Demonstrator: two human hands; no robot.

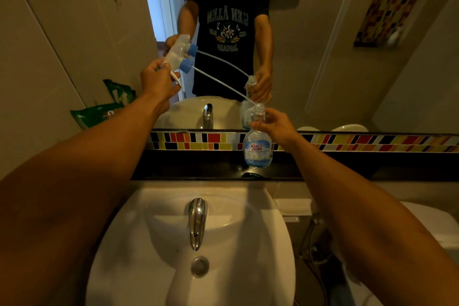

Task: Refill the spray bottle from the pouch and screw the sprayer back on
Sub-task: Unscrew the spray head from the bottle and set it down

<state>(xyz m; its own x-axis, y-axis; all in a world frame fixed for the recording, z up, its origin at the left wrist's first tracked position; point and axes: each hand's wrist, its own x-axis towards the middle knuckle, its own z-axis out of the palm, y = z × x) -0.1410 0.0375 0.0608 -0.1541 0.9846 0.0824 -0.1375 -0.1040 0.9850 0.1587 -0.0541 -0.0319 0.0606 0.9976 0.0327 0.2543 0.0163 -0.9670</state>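
A clear spray bottle [257,149] with a blue and white label stands on the dark ledge behind the sink, its neck uncapped. My right hand [275,125] grips it just below the neck. My left hand [159,82] holds the sprayer head [176,58], which has a blue collar, raised up and to the left. The sprayer's thin dip tube [223,87] slants down to the right, its tip right at the bottle's mouth. A green refill pouch [99,113] leans against the left wall, partly hidden behind my left forearm.
A white sink [270,243] with a chrome tap [197,221] and a drain lies below the ledge. A mirror [323,45] above a coloured tile strip reflects a person, the bottle and the sprayer. A toilet [427,226] and hose are at the right.
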